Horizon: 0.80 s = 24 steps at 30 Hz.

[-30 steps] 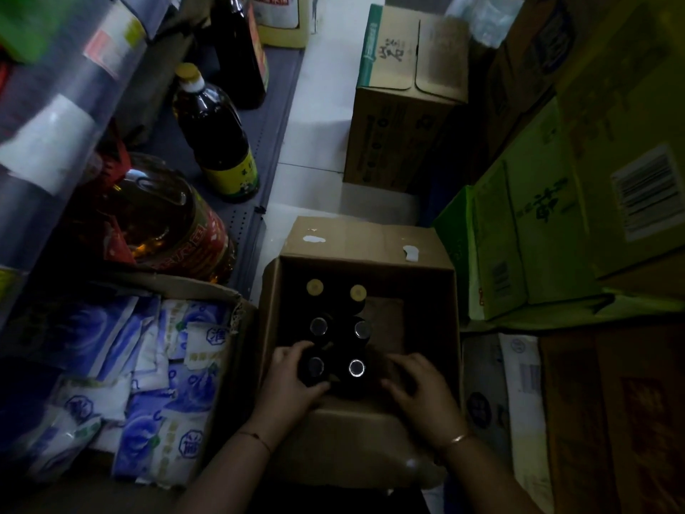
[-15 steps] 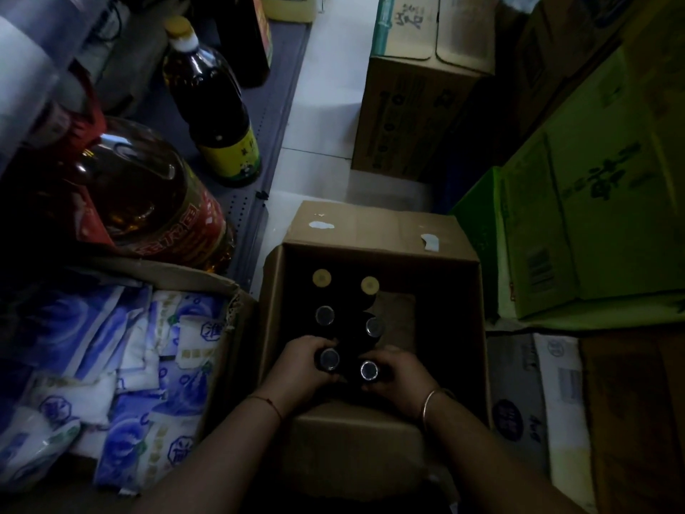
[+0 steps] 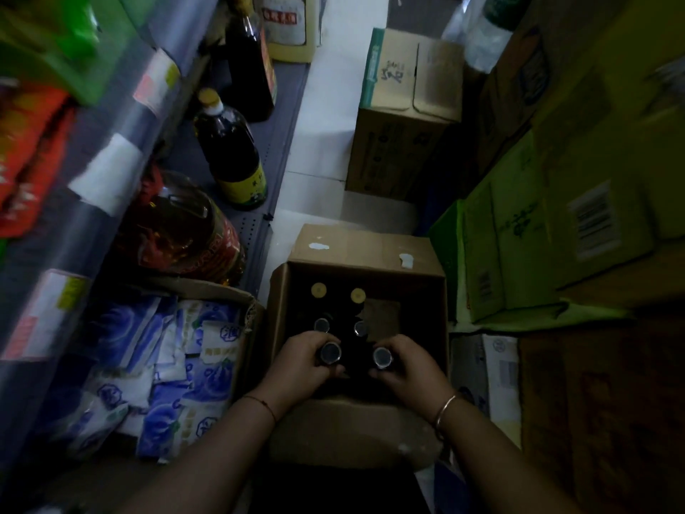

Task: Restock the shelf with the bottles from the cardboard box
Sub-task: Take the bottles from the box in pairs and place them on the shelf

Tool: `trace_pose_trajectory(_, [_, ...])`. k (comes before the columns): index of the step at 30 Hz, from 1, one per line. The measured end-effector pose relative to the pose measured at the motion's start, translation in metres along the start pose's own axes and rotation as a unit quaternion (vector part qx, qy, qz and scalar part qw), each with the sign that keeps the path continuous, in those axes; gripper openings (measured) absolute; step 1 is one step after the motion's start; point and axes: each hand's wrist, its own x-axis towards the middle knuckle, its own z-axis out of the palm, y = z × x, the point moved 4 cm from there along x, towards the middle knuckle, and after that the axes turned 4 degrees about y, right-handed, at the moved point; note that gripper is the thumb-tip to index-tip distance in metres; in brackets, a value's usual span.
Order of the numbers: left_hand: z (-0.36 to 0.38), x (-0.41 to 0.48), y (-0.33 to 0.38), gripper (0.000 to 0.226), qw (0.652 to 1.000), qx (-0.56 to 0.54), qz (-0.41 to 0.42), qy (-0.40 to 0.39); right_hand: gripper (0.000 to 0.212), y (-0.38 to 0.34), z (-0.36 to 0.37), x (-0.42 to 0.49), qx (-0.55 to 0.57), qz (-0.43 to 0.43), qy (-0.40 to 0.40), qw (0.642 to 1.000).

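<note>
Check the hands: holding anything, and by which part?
Left hand grips one dark bottle by its neck; right hand grips another bottle likewise.

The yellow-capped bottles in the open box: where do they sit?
In the head view, the two yellow-capped bottles stand side by side in the cardboard box's far row, beyond the silver-capped ones.

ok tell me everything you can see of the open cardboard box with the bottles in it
The open cardboard box is plain brown, standing on the pale floor beside the lower shelf. Its far flap is folded out, with two white tape scraps. Six dark bottles stand inside in pairs: two gold caps at the far end, four silvery ones nearer. The left hand and right hand each grip a nearest bottle.
</note>
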Motion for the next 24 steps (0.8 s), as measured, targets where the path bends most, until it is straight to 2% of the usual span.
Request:
trace_pose_trajectory(10, [-0.172, -0.107, 0.201, 0.025, 0.99, -0.017, 0.103, 0.1, 0.023, -0.205, -0.18, -0.09, 0.006, -0.038, 0.064, 0.997])
trace_pose_trajectory(13, [-0.228, -0.147, 0.267, 0.037, 0.981, -0.037, 0.127, 0.142, 0.026, -0.281, -0.238, -0.118, 0.026, -0.063, 0.097, 0.993])
trace_pose_trajectory(15, [-0.263, -0.174, 0.307, 0.045, 0.972, -0.068, 0.132, 0.18, 0.024, -0.33, -0.272, -0.139, 0.043, -0.094, 0.141, 0.985])
trace_pose_trajectory(20, [-0.35, -0.236, 0.392, 0.037, 0.944, -0.108, 0.168, 0.263, 0.017, -0.447, -0.343, -0.183, 0.096, -0.202, 0.218, 0.95])
trace_pose_trajectory(24, [-0.407, -0.277, 0.451, 0.025, 0.914, -0.128, 0.216, 0.319, 0.03, -0.531, -0.386, -0.208, 0.12, -0.276, 0.231, 0.925])
